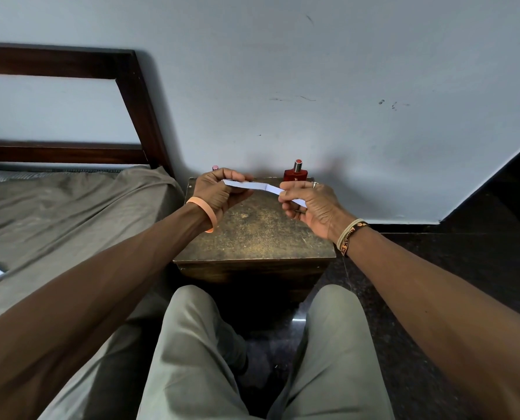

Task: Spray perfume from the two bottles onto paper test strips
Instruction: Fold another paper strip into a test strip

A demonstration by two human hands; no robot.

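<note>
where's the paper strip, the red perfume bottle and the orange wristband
paper strip (257, 187), head view, on its creased middle span
red perfume bottle (296, 176), head view, on the red glass body
orange wristband (204, 205), head view, on the band's upper edge at the left wrist

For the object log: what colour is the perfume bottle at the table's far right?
The perfume bottle is red with a silver neck; head view.

There is one view only: a wide-angle camera on the person's head looks forward and down, over the forearms and knees, at the small table (252, 237) close in front. The left hand (219, 189) and right hand (310, 204) are over its far part, mid-frame; the wall (313, 71) fills the top.
</note>
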